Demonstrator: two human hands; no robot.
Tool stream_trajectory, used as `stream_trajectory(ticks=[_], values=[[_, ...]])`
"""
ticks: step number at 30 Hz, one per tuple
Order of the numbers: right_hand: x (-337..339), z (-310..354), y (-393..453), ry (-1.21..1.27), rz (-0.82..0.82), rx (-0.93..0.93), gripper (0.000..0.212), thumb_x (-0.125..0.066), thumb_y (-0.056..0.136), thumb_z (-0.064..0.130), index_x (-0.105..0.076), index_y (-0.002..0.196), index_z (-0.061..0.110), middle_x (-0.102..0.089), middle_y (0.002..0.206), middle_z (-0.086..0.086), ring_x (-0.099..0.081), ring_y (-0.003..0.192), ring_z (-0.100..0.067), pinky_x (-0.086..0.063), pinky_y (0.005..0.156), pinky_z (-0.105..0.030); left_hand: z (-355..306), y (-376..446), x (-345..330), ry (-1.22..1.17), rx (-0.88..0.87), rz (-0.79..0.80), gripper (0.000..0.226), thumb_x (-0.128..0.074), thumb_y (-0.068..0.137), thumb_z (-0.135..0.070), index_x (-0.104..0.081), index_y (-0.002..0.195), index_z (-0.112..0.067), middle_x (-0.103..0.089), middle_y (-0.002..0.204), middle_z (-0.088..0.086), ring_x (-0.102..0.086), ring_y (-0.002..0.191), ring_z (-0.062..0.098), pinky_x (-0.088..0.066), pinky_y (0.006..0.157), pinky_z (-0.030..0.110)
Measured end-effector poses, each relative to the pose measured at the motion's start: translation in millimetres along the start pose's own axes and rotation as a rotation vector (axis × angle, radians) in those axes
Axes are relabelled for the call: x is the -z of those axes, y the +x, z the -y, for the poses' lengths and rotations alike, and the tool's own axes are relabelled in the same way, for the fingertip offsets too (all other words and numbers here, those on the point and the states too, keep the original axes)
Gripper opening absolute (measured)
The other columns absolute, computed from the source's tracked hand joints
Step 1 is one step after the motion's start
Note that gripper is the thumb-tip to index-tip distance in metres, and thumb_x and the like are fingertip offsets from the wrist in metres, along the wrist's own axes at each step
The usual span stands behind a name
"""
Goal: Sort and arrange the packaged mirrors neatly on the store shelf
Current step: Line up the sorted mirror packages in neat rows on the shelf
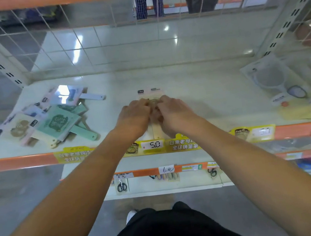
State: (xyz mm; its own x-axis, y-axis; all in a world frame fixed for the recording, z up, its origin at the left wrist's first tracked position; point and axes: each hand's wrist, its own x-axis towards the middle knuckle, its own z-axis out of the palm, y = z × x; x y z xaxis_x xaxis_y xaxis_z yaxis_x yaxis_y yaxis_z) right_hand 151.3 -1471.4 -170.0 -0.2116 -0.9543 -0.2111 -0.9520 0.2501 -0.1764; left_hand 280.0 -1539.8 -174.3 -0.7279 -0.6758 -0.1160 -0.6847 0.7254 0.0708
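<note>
Both hands lie on one packaged mirror [152, 96] at the middle of the white shelf [197, 96]. The left hand [134, 118] and right hand [175, 113] sit side by side, knuckles up, fingers bent down onto the pack; whether they pinch it or only press it cannot be told, as the hands hide most of it. Its pale card top shows at the far side, and a cream handle sticks out toward the near edge between the wrists.

To the left lies a loose pile [48, 120] of flat square packs in pink, cream and mint green, overlapping at odd angles, with paddle-shaped handles poking out; the top one shows a shiny reflective face. At the right end are clear bags [276, 80] holding round mirrors, blurred.

The shelf has a smooth glossy surface, an orange front rail [18, 162] with yellow price tags [152, 145], and a white wire grid [62, 47] behind. Scissors [121, 185] hang below the lower shelf.
</note>
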Motion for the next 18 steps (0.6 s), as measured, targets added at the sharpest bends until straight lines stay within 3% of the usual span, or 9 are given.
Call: stream_trajectory(ticks=[2,4,8,14,18], values=[[-7,-5,-9,0.063,-0.065,0.08,0.049,-0.062,0.082,0.016,-0.054,0.13,0.014,-0.048,0.14,-0.005,-0.045,0.13,-0.03,-0.037,0.107,-0.035,-1,-14,-3,0.015,0.013,-0.037,0.045,-0.053,0.091,-0.019,-0.047,0.135,-0.021,-0.039,0.144,-0.001,-0.034,0.133,0.023,-0.038,0.1,0.04],[-15,-8,-19,0.111,-0.184,0.118,0.05,-0.049,0.091,0.018,-0.045,0.141,0.015,-0.035,0.154,-0.006,-0.026,0.145,-0.03,-0.023,0.117,-0.04,-3,-29,-8,-0.029,0.057,-0.14,0.055,-0.05,0.091,-0.019,-0.036,0.145,-0.02,-0.029,0.154,0.003,-0.025,0.141,0.028,-0.03,0.108,0.045],[-31,3,-34,0.178,-0.572,0.106,0.042,-0.057,0.09,0.032,-0.057,0.13,0.019,-0.044,0.149,-0.005,-0.035,0.141,-0.032,-0.034,0.109,-0.044,-17,-51,-15,-0.027,0.2,-0.378,0.053,-0.054,0.092,-0.029,-0.041,0.142,-0.015,-0.033,0.153,0.01,-0.031,0.141,0.032,-0.03,0.107,0.055],[-36,29,-29,0.212,-0.549,0.194,0.05,-0.053,0.093,0.041,-0.048,0.14,0.023,-0.042,0.15,-0.002,-0.035,0.141,-0.029,-0.036,0.109,-0.044,-7,-76,-11,-0.022,0.342,-0.388,0.059,-0.044,0.096,-0.04,-0.028,0.148,-0.018,-0.021,0.158,0.007,-0.019,0.145,0.03,-0.025,0.111,0.055],[-35,54,-22,0.255,-0.535,0.235,0.05,-0.058,0.091,0.038,-0.051,0.138,0.021,-0.046,0.146,-0.002,-0.038,0.137,-0.031,-0.037,0.109,-0.051,16,-94,-9,-0.065,0.439,-0.409,0.06,-0.049,0.093,-0.039,-0.032,0.146,-0.019,-0.027,0.156,0.007,-0.025,0.143,0.031,-0.031,0.106,0.054]])
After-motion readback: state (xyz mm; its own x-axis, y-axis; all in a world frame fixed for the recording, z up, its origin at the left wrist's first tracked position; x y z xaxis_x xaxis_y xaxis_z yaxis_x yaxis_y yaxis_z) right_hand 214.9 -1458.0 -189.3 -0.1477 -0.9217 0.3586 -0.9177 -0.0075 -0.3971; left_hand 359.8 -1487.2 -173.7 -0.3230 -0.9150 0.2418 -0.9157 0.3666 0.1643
